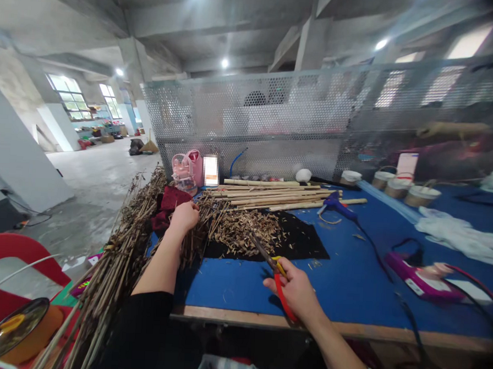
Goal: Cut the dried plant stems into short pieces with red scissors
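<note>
My left hand [184, 216] reaches forward over a heap of dry brown twigs [127, 250] at the left end of the blue table [349, 283]; its fingers are curled down into the twigs beside a dark red cloth [169, 202], and what they grip is hidden. My right hand [295, 290] is closed round the red and yellow handles of a pair of pruning shears [272, 263], whose dark blades point up-left toward a pile of cut twig pieces [244, 234] on a black mat [305, 240].
Long pale bamboo sticks [279, 196] lie across the back of the table near a blue glue gun [337, 204]. A pink device with cables [417, 277] lies at right, with small tubs [399, 187] before a perforated metal screen [274, 125]. A red chair [14, 266] stands at left.
</note>
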Demonstrator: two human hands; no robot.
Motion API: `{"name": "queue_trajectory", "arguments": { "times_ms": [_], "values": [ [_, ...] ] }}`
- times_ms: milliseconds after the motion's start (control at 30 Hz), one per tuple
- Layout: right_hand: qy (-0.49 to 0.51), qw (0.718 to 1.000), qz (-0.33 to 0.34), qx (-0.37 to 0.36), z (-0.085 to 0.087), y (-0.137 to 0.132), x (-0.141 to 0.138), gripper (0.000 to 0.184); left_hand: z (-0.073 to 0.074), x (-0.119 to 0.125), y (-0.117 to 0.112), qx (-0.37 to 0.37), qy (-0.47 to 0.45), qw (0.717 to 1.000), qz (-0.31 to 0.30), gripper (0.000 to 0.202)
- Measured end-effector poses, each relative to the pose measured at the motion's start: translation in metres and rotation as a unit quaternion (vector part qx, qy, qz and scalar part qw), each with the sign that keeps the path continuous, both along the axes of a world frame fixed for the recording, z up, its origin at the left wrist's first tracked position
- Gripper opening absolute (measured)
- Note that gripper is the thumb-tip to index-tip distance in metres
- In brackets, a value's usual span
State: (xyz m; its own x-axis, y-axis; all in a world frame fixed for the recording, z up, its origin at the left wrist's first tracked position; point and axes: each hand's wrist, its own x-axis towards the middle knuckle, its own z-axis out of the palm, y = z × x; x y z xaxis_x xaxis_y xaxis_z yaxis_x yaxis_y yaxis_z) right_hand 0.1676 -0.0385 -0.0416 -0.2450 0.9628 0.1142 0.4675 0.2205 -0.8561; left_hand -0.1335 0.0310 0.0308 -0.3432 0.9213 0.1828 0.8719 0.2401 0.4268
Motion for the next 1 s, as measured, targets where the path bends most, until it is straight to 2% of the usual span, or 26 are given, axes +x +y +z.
{"name": "queue_trajectory", "arguments": {
  "times_ms": [100,167,367,500,567,733,800,900,967,1000],
  "values": [
    [0.007,1.0,-0.001,-0.004,0.0,0.0,0.0,0.027,-0.004,0.016,0.008,-0.018,-0.015,0.994,-0.106,0.031],
    [0.024,1.0,0.002,-0.008,0.001,-0.001,0.0,0.028,-0.008,0.024,0.017,-0.015,-0.015,0.992,-0.124,0.04],
    [0.018,1.0,0.007,-0.002,0.007,-0.003,-0.001,0.023,-0.018,0.02,0.051,0.034,0.038,0.998,-0.034,0.049],
    [0.019,1.0,0.013,0.008,0.008,-0.004,-0.001,0.021,-0.018,0.012,0.062,0.016,0.051,0.998,-0.024,0.026],
    [0.024,1.0,0.016,0.001,0.008,-0.003,-0.001,0.022,-0.013,0.007,0.062,0.029,0.054,0.998,-0.028,0.021],
    [0.016,1.0,0.017,-0.009,0.008,-0.002,-0.001,0.024,0.014,-0.01,0.051,0.12,0.048,0.991,-0.026,0.034],
    [0.016,1.0,0.018,-0.007,0.006,-0.001,-0.001,0.025,0.026,-0.013,0.044,0.21,-0.007,0.978,-0.01,0.036],
    [0.015,1.0,0.017,-0.008,0.002,-0.001,-0.001,0.027,0.043,-0.006,0.027,0.369,-0.151,0.917,-0.002,0.035],
    [0.021,1.0,0.013,-0.014,-0.002,0.0,0.0,0.027,0.049,0.008,0.014,0.39,-0.269,0.88,-0.02,0.036],
    [0.03,0.999,0.013,-0.017,-0.004,0.001,0.0,0.027,0.049,0.017,0.007,0.363,-0.341,0.866,-0.048,0.037]
  ]
}}
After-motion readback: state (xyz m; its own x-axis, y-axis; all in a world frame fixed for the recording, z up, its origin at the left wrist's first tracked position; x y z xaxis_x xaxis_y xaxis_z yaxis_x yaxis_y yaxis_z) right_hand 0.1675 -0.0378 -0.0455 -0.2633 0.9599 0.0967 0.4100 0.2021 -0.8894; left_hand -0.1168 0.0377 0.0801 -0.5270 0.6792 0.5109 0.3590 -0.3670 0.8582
